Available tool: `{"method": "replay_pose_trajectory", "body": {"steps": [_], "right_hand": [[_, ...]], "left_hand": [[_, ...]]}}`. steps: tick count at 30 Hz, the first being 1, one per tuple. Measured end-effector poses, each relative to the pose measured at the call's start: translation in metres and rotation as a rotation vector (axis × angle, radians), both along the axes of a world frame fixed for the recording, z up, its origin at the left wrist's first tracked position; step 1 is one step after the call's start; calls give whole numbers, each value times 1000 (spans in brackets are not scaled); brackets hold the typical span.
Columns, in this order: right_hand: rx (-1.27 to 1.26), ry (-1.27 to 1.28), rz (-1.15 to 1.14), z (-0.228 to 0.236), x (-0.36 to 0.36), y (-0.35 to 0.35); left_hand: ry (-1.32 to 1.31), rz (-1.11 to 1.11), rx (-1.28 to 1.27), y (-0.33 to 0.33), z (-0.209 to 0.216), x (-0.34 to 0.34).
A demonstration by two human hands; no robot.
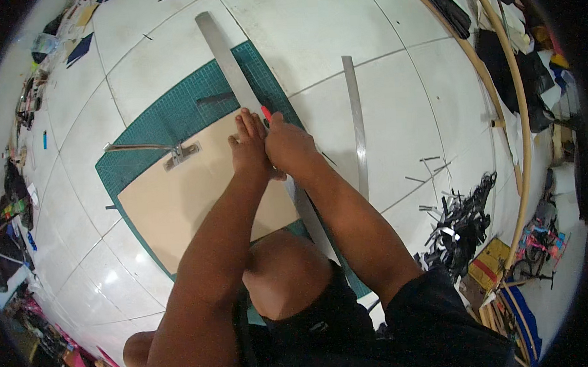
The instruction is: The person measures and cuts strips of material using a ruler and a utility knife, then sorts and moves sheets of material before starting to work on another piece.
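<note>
My left hand [250, 146] lies on a long metal ruler [220, 47], its fingers stretched out and pressing down. The ruler runs along the right edge of a beige board [196, 207]. A red-tipped cutter knife [266, 112] sticks out of my right hand [291, 144], which is closed around it against the ruler's edge, beside my left hand. Most of the knife's handle is hidden in the fist. Board and ruler rest on a green cutting mat [173, 126]. Near the board's upper left edge is a metal clip [182, 155] with a long bar.
A second metal ruler [355, 115] lies on the white tiled floor to the right. Beyond it is a heap of black and grey strips [463, 219]. A dark strip [215, 98] lies on the mat. Long curved wooden strips [517, 108] line the right side. My bare knee [288, 272] presses near the board.
</note>
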State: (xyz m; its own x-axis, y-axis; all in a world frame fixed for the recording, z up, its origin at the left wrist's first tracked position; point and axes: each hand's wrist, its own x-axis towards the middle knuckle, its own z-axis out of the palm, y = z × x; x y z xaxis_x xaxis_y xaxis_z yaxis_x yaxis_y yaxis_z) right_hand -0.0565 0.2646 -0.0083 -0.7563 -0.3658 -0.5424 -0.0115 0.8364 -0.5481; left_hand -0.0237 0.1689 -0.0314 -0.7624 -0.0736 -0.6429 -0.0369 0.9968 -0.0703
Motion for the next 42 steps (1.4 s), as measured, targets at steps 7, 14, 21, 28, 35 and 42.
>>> {"method": "replay_pose_trajectory", "body": {"steps": [7, 14, 21, 28, 35, 42], "right_hand": [[194, -341, -86, 22, 106, 81], [274, -437, -143, 35, 248, 187], [255, -292, -141, 33, 213, 170], [52, 3, -162, 12, 41, 41], [83, 70, -71, 4, 2, -13], [71, -8, 30, 2, 3, 9]], "left_hand": [[4, -39, -31, -1, 11, 4], [-21, -43, -6, 1, 15, 0], [93, -25, 25, -1, 7, 7], [123, -2, 44, -1, 2, 8], [120, -34, -2, -8, -13, 12], [22, -21, 5, 0, 3, 1]]}}
